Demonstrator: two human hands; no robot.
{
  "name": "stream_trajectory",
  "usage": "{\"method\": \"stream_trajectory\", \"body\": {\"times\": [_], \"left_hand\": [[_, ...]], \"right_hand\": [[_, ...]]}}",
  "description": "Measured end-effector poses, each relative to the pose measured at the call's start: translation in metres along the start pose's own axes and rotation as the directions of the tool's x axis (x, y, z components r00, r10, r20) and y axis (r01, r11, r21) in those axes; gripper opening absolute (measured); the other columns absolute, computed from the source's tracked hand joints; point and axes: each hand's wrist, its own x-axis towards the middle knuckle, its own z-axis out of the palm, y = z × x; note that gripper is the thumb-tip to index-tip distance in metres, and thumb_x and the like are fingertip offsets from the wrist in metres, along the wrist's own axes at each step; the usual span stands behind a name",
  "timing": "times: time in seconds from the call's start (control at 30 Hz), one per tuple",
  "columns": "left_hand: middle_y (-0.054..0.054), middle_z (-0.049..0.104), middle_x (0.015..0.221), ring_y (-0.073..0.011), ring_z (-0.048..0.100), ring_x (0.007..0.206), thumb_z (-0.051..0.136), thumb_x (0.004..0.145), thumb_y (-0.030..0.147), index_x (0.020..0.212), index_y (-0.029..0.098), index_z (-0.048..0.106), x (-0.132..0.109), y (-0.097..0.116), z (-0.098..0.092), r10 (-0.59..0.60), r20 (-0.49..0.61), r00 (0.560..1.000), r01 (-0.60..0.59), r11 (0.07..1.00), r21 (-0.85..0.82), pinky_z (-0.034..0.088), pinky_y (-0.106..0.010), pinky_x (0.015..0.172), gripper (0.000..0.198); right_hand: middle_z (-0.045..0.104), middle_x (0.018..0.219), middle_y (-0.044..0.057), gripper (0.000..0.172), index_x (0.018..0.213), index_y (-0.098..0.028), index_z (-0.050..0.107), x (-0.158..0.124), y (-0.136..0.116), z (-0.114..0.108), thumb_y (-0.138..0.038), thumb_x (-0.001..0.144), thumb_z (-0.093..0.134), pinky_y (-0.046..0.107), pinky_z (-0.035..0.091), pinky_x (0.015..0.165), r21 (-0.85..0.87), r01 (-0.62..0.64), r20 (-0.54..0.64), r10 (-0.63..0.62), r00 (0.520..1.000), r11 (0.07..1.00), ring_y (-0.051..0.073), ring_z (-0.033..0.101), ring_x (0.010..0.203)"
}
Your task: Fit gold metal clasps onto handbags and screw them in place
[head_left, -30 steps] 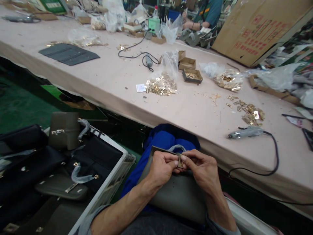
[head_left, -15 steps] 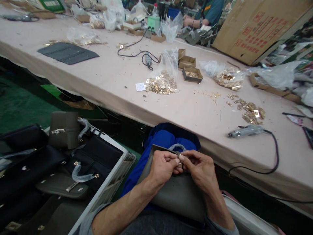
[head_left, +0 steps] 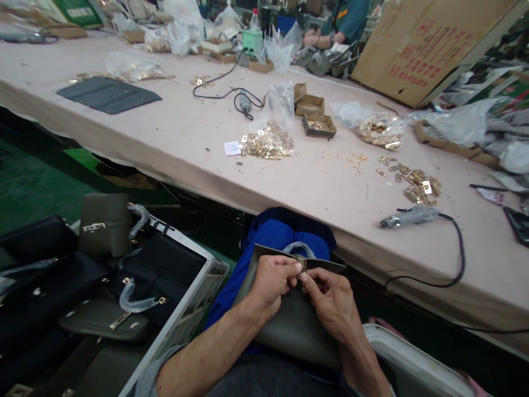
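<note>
An olive-grey handbag [head_left: 289, 325] lies across my lap, its plastic-wrapped handle [head_left: 303, 248] at the far side. My left hand [head_left: 273, 280] pinches a small gold metal clasp piece [head_left: 303, 264] at the bag's upper edge between thumb and fingers. From the other side, my right hand [head_left: 330, 295] has its thumb and fingertips closed on the lower end of the same piece. My fingers cover part of it, so its exact shape and how it sits on the leather are hidden.
A white crate [head_left: 182, 309] of black and olive bags stands at my left. On the table [head_left: 165, 138] are gold fittings [head_left: 268, 142], more fittings [head_left: 419, 186], a corded electric screwdriver [head_left: 409, 216], a small box [head_left: 319, 125] and a large carton [head_left: 430, 49]. Someone's arm [head_left: 336, 37] shows at the back.
My right hand has moved slightly down and left, so more of the gold clasp piece and the bag's flap edge shows. The table scene has shifted a little left in view.
</note>
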Motion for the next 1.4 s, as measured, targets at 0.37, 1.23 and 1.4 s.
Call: {"method": "stream_trajectory", "body": {"times": [0.37,1.23,1.4], "left_hand": [[0.003,0.045,0.041,-0.0052,0.034,0.037,0.082,0.053,0.038,0.053,0.011,0.066,0.006,-0.006,0.005,0.008,-0.065,0.998,-0.013,0.997,-0.075,0.018,-0.022,0.04,0.031],[0.005,0.041,0.041,-0.0045,0.032,0.037,0.076,0.061,0.014,0.049,0.015,0.055,0.007,-0.007,0.009,-0.112,-0.109,0.988,0.097,0.986,-0.134,0.019,-0.02,0.038,0.024],[0.004,0.04,0.041,-0.0045,0.03,0.035,0.069,0.064,0.012,0.045,0.016,0.051,0.006,-0.006,0.009,-0.141,-0.054,0.989,0.134,0.984,-0.113,0.017,-0.02,0.037,0.027]], "right_hand": [[0.063,0.063,0.004,0.047,0.08,-0.015,0.071,-0.004,0.009,0.006,-0.061,0.089,0.068,0.023,0.037,0.049,0.197,-0.163,0.089,0.147,0.985,0.967,0.012,0.053,0.052],[0.066,0.074,0.005,0.041,0.09,-0.014,0.067,-0.004,0.027,0.016,-0.043,0.072,0.089,0.023,0.045,0.052,0.54,-0.134,-0.031,0.178,0.984,0.831,0.013,0.057,0.058],[0.07,0.086,0.007,0.03,0.099,-0.018,0.069,-0.011,0.02,0.012,-0.039,0.083,0.082,0.027,0.052,0.065,0.453,-0.018,-0.053,0.047,0.997,0.891,0.018,0.064,0.074]]}}
